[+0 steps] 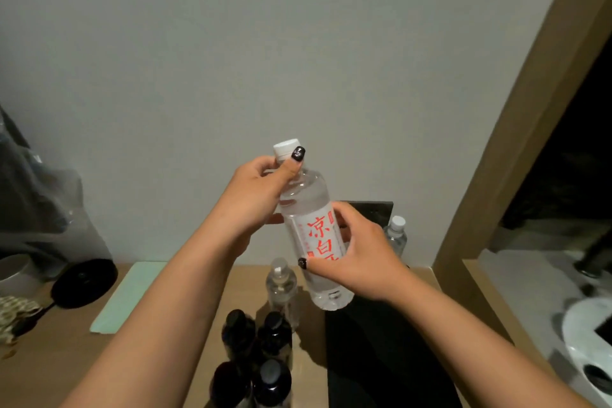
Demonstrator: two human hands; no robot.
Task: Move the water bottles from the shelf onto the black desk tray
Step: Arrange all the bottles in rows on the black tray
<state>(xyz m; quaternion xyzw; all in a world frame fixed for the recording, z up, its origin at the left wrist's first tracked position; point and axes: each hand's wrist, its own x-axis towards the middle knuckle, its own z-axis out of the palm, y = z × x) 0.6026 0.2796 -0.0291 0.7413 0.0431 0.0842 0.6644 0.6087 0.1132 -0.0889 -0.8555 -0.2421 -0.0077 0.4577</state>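
A plain grey-white wall fills the upper part of the view, and below it stands a light wooden desk. At the right side a wooden frame rises at a slant, with a dark opening behind it.

Both hands hold one clear water bottle in the air above the desk, tilted with its top toward the left. It has a white cap and a white label with red characters. The left hand grips the neck, the thumb lying along the cap and the fingers curled around the neck. The right hand grips the lower body of the bottle, thumb in front over the label, the other fingers wrapped behind.

The black desk tray lies on the desk toward the right edge, and the bottom of the held bottle hangs over its far left part. A second water bottle stands near the far edge, just behind the right hand; I cannot tell if it stands on the tray. A third clear bottle stands upright on the desk just left of the tray.

Near the front edge stand four dark bottles close together. A pale green flat sheet lies on the left half of the desk, and a round black object rests beside it toward the left edge.
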